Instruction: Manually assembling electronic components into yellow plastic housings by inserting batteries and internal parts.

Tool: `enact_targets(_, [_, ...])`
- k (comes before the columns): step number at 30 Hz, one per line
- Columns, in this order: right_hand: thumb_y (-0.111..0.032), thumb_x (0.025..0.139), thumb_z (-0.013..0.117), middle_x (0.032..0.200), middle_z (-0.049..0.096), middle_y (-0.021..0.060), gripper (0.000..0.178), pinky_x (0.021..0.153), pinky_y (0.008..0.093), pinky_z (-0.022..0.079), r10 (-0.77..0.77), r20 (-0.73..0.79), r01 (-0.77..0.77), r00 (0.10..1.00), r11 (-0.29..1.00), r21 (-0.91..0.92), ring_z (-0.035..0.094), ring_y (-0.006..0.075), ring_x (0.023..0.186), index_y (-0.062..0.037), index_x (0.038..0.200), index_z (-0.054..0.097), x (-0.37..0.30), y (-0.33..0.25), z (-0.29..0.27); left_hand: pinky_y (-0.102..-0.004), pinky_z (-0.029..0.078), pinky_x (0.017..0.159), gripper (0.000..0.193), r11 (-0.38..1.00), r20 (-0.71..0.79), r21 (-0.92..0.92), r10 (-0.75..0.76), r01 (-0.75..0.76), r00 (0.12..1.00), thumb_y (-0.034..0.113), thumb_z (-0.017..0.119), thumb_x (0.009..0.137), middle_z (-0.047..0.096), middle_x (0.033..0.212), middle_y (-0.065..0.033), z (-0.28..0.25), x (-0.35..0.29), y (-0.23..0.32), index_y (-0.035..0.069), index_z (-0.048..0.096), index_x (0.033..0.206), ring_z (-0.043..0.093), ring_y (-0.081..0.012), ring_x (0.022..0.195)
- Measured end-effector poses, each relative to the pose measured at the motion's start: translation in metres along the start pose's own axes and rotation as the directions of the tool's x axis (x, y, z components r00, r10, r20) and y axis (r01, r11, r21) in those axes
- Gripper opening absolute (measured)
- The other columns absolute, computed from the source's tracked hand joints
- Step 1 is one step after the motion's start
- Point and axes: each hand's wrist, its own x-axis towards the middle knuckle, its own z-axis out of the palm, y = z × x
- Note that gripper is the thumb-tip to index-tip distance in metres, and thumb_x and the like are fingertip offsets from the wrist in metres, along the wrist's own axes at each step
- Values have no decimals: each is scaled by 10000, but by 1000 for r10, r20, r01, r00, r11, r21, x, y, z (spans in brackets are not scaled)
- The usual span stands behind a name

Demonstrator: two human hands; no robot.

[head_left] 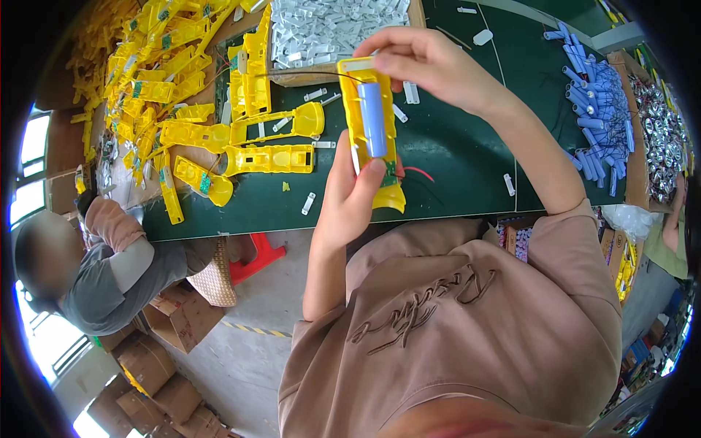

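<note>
My left hand (349,191) is closed around the lower part of a yellow plastic housing (392,198), its thumb near the battery's lower end. A blue cylindrical battery (372,117) lies lengthwise inside the housing. Dark thin wires show at the upper end; a red wire (419,172) sticks out beside the lower end, near a partly hidden green circuit board (389,174). With thumb and fingers, my right hand (431,67) pinches a whitish plastic piece (359,64) at the housing's top end. Part of that piece is hidden under the fingers.
Yellow housings (274,159) lie left on the green table (467,146), with a large heap (157,80) beyond. A box of white plastic pieces (339,29) stands at the back. Wired blue batteries (595,109) pile up right, beside a box of silvery parts (653,135). Another person (109,270) sits left.
</note>
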Motion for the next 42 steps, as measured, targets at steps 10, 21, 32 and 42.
enact_targets(10, [-195,847,477,806,567,5,226,543,214,423,375,-307,-145,875,807,572,535,77,679,-49,1007,543,6,3,-41,-261,445,735,794,984,25,171,37,-40,999,195,489,871,530,1016,-164,31,93,18,-46,-113,1328,544,-187,837])
enact_targets(21, [-240,822,562,716,541,-34,184,456,191,334,280,-752,-297,597,948,117,480,42,581,-85,912,607,13,232,-525,-420,469,688,468,-182,-223,865,695,467,683,336,536,819,556,960,-181,-201,99,97,23,407,1142,566,-320,830])
enact_targets(32, [-251,824,534,913,607,102,269,672,313,461,264,-894,-787,361,600,-141,596,216,822,-31,971,581,19,353,-667,-430,457,732,634,18,-728,422,602,906,327,405,559,742,542,956,-271,-249,113,105,-75,350,1099,561,-377,881])
enact_targets(42, [-243,877,494,901,518,2,372,694,203,399,-194,-429,-72,883,845,-530,470,69,735,-134,1230,451,56,70,-369,-302,457,730,608,287,-459,871,765,400,451,209,651,718,538,971,-121,-149,15,178,3,360,1209,554,-198,896])
